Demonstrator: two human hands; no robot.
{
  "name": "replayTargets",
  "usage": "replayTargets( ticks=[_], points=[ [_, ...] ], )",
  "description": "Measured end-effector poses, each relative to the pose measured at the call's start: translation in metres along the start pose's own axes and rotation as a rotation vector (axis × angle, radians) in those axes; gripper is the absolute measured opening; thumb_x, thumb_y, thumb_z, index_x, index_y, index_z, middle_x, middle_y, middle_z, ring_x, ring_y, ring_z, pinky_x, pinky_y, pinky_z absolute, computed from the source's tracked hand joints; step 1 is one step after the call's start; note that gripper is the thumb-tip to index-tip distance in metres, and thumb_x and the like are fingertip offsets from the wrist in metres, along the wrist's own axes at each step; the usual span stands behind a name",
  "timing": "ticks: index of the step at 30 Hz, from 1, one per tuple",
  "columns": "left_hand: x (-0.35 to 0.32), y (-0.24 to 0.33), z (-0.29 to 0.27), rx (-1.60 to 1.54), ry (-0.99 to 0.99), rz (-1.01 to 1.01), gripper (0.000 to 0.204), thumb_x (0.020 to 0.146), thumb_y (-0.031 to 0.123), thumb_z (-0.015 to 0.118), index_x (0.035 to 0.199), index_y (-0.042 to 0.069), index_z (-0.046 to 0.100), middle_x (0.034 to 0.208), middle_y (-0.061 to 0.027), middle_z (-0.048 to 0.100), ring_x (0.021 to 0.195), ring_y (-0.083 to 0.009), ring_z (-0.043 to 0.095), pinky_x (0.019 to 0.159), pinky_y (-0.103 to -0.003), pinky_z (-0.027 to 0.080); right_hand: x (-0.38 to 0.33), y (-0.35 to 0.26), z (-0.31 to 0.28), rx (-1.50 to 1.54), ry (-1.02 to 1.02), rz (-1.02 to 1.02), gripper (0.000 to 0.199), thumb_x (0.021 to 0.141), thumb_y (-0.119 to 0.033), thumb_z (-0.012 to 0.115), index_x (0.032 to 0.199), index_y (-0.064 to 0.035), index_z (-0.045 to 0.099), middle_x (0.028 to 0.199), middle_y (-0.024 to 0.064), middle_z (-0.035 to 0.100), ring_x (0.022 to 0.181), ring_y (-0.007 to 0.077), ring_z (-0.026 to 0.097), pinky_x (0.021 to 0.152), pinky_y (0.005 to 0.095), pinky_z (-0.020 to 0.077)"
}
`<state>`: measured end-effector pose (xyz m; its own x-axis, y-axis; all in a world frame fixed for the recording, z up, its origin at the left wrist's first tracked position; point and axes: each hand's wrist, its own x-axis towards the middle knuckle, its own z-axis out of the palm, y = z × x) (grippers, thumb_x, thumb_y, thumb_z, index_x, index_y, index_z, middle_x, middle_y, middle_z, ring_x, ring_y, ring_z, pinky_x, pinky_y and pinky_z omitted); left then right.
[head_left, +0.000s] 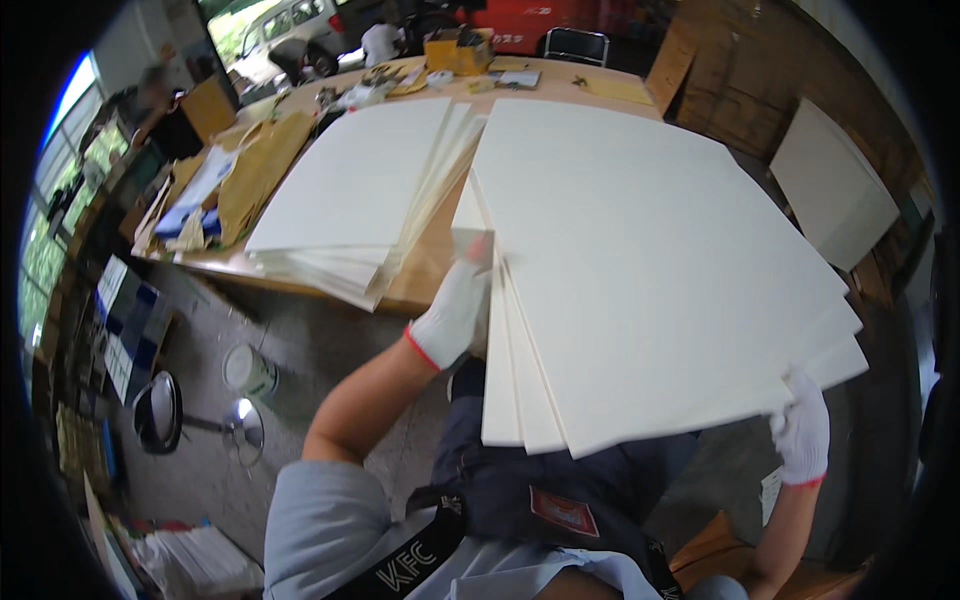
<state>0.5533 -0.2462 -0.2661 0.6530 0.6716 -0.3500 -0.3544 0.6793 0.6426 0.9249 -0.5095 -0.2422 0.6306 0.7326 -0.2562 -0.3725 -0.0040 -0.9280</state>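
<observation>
Several large white boards (640, 270), fanned unevenly one over another, spread in front of me above the table's near edge and my lap. My left hand (452, 310), in a white knit glove with a red cuff, grips their left edge; its fingertips are slightly blurred and part of the hand is behind the boards. At the lower right corner, my right hand (801, 430), gloved alike, pinches the boards with its fingers partly hidden beneath. Another fanned stack of white boards (350, 180) lies on the wooden table (425, 268) to the left.
Brown paper (262, 180) covers the table's left end. At the far side stands a yellow box (459, 55). On the floor at left are a white bucket (250, 370) and a stool (160, 412). A white panel (835, 185) leans at right. People are in the background.
</observation>
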Motion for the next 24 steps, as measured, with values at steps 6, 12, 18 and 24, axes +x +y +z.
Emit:
replayTargets(
  ticks=[6, 12, 18, 24],
  points=[
    [-0.019, -0.015, 0.023, 0.509, 0.095, 0.165, 0.039, 0.092, 0.020, 0.069, 0.119, -0.007, 0.063, 0.103, -0.0125, 0.069, 0.089, -0.0185, 0.068, 0.080, -0.030, 0.056, -0.028, 0.007, -0.033, -0.062, 0.076, -0.202, 0.040, 0.096, -0.019, 0.056, 0.126, 0.0072, 0.052, 0.092, 0.0132, 0.067, 0.060, 0.0155, 0.066, 0.033, 0.0238, 0.0453],
    [-0.062, 0.010, -0.038, 0.583, 0.214, 0.386, 0.022, 0.091, 0.007, 0.061, 0.105, -0.009, 0.066, 0.091, -0.0089, 0.070, 0.075, -0.0151, 0.067, 0.069, -0.030, 0.055, 0.003, -0.023, 0.037, -0.150, -0.370, -0.215, 0.045, 0.094, -0.015, 0.057, 0.131, 0.0088, 0.049, 0.099, 0.0153, 0.068, 0.065, 0.0199, 0.068, 0.039, 0.0268, 0.0509],
    [-0.129, 0.068, -0.129, 0.100, 0.112, 0.860, 0.032, 0.099, 0.018, 0.055, 0.120, -0.005, 0.062, 0.111, -0.0135, 0.070, 0.096, -0.0237, 0.070, 0.083, -0.036, 0.058, 0.040, -0.055, 0.248, -0.084, -0.562, -0.328, 0.046, 0.089, -0.015, 0.068, 0.128, 0.0035, 0.055, 0.106, 0.0122, 0.065, 0.092, 0.0199, 0.067, 0.075, 0.0349, 0.0576],
    [-0.115, 0.151, -0.167, 0.082, 0.157, 1.067, 0.039, 0.103, 0.023, 0.049, 0.132, -0.001, 0.053, 0.127, -0.0121, 0.062, 0.115, -0.0258, 0.062, 0.096, -0.040, 0.053, 0.035, 0.015, 0.424, -0.215, -0.972, -0.365, 0.035, 0.092, -0.034, 0.068, 0.105, -0.0020, 0.067, 0.095, 0.0033, 0.064, 0.077, 0.0163, 0.061, 0.068, 0.0345, 0.0547]
  ],
)
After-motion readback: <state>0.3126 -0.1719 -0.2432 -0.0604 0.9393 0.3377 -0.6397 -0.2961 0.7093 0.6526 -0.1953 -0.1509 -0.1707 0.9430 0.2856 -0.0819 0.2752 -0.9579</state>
